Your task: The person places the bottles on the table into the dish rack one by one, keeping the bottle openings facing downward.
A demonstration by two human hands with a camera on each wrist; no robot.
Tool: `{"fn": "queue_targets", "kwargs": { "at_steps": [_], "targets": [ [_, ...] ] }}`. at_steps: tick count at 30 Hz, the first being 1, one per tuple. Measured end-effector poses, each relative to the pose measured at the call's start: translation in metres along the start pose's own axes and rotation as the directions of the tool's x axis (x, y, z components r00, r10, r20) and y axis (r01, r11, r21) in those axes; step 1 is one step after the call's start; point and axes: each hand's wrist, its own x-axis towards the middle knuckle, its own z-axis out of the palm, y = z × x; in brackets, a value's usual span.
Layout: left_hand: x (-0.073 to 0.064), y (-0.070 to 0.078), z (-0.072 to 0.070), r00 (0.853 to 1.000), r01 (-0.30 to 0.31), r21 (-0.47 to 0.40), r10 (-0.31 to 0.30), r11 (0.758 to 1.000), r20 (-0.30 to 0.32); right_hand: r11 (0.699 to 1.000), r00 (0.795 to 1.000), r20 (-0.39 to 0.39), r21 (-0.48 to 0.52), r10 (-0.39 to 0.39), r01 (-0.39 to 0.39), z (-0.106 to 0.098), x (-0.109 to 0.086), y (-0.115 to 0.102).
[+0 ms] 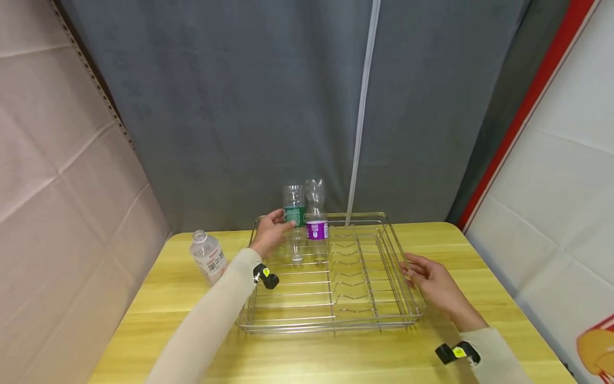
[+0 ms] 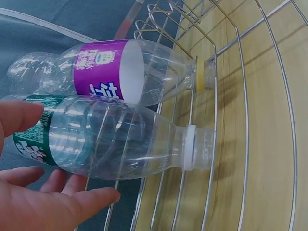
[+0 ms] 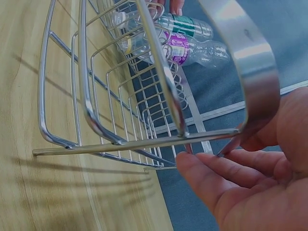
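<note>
A: What does the bench [image 1: 288, 354] carry?

B: The rack [image 1: 331, 325], a wire one, in the middle, and the white bottle [image 1: 207, 255] on the wood to its left.

A: How far along does the work look?

B: Mostly there, by the look of it: two bottles are in the rack, and the white bottle, outside it, seems to be what is left. Whether the green bottle [image 1: 295, 213] is fully settled cannot be told.

A: How does the rack hold its two?

B: The green bottle and the purple bottle [image 1: 317, 229] stand mouth down, side by side, towards the back and left of its middle, necks among the bottom wires.

A: Anything inside the bottles?

B: Those two look empty. The white bottle stands mouth up; its upper part looks empty too, but a sleeve [image 1: 213, 309] hides its foot.

A: And the hands?

B: The left hand [image 1: 272, 233] is loosely spread about the green bottle, thumb over the label; whether it grips is unclear. The right hand [image 1: 438, 285] lightly pinches the rack's right side.

A: The smallest things?

B: A white ring [image 2: 189, 147] and a yellow ring [image 2: 200, 74] round the two necks; neither shows a cap.
</note>
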Motion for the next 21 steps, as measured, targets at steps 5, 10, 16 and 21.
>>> {"fn": "queue_targets", "kwargs": {
  "at_steps": [5,10,16,21],
  "targets": [
    [-0.005,0.006,-0.004,1.0,-0.024,0.033,0.024,0.999,-0.019,1.0,1.0,0.004,-0.002,-0.001,0.001,0.0,0.0,0.0],
    [-0.011,0.016,-0.009,0.998,-0.048,0.042,0.049,0.998,-0.039,1.0,1.0,0.007,-0.003,-0.001,0.001,-0.001,0.002,0.0],
    [-0.021,0.025,-0.016,0.996,-0.071,0.024,0.073,0.997,-0.054,1.0,1.0,0.013,0.016,0.005,-0.005,-0.002,0.002,0.0],
    [-0.032,0.03,-0.022,0.997,-0.072,-0.018,0.071,0.997,-0.042,1.0,1.0,0.01,0.02,0.01,-0.01,-0.002,0.002,0.0]
  ]
}}
